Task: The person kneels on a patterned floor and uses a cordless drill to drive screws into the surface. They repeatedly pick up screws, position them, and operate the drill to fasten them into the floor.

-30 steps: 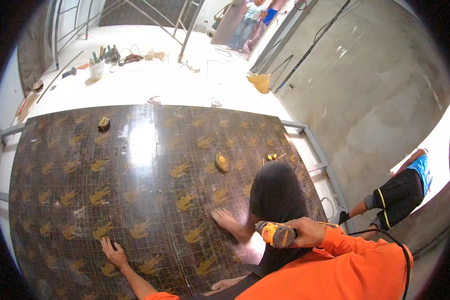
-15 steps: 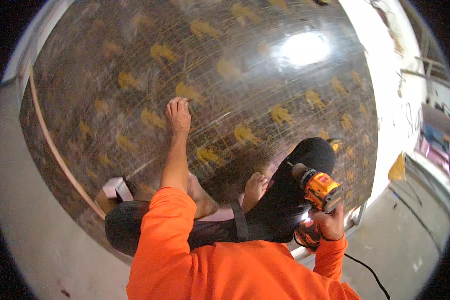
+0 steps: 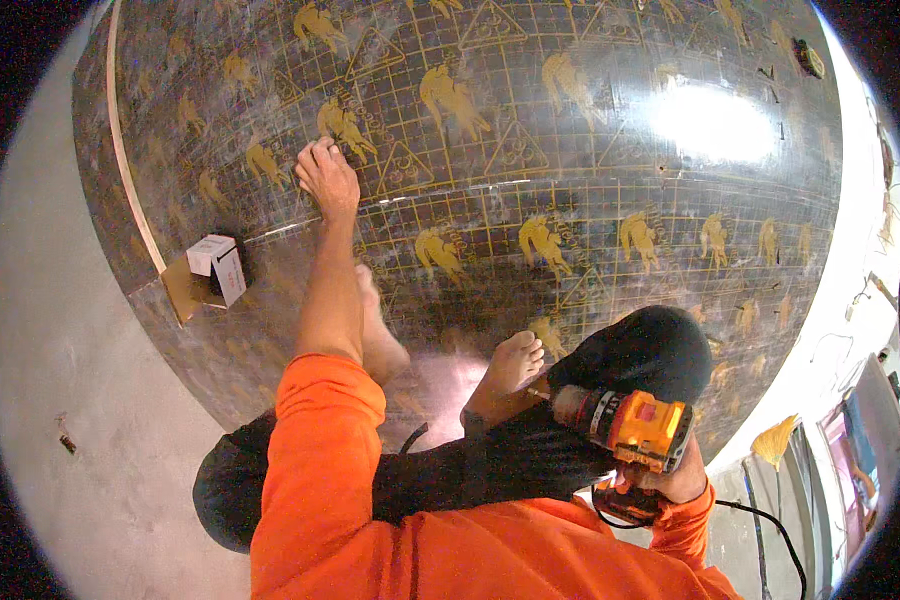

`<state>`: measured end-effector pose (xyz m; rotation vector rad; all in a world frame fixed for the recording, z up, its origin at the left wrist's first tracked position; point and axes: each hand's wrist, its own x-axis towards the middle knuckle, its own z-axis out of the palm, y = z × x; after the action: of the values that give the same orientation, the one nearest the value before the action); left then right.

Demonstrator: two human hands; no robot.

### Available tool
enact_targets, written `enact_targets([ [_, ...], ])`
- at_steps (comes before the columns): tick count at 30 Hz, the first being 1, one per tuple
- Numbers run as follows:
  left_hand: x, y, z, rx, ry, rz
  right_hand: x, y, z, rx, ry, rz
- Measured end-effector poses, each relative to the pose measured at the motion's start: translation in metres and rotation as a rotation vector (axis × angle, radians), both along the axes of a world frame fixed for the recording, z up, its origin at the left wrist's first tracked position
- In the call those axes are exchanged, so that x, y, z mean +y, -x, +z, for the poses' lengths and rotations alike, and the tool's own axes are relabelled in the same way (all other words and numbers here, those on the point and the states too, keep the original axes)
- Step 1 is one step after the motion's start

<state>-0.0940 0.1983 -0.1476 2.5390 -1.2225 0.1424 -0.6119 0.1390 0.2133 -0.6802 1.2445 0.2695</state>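
Your right grip (image 3: 675, 482) is closed around the handle of the orange-and-black power drill (image 3: 648, 425), which sits over your lap beside the bent knee (image 3: 670, 345) on your right, its nose pointing left. Its tip appears just beside a bare foot (image 3: 518, 362), though the depth between them is hard to judge; an accidental trigger squeeze could catch skin or the black trouser cloth. A black cord (image 3: 767, 515) curves past your right wrist and could snag if you swing that arm; whether it feeds the drill, you cannot tell from here. Farther out, your left grip (image 3: 328, 182) lies on the dark, yellow-printed panel (image 3: 490, 125), fingers loosely curled; whether they pinch something small, you cannot tell. Leaning hard on that hand could make it slide, should the glossy face be slick. Left of that forearm, the small open cardboard box (image 3: 220, 268) could tip if your elbow sweeps outward.
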Motion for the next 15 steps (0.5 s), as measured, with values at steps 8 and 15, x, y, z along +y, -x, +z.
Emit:
enact_targets([
  [8, -0.002, -0.014, -0.010, -0.037, -0.094, 0.026, 0.028, 0.008, -0.004, -0.104, -0.108, -0.013],
  [15, -0.017, -0.012, -0.006, -0.100, -0.066, 0.038, 0.042, -0.018, 0.013, -0.195, -0.273, -0.253],
])
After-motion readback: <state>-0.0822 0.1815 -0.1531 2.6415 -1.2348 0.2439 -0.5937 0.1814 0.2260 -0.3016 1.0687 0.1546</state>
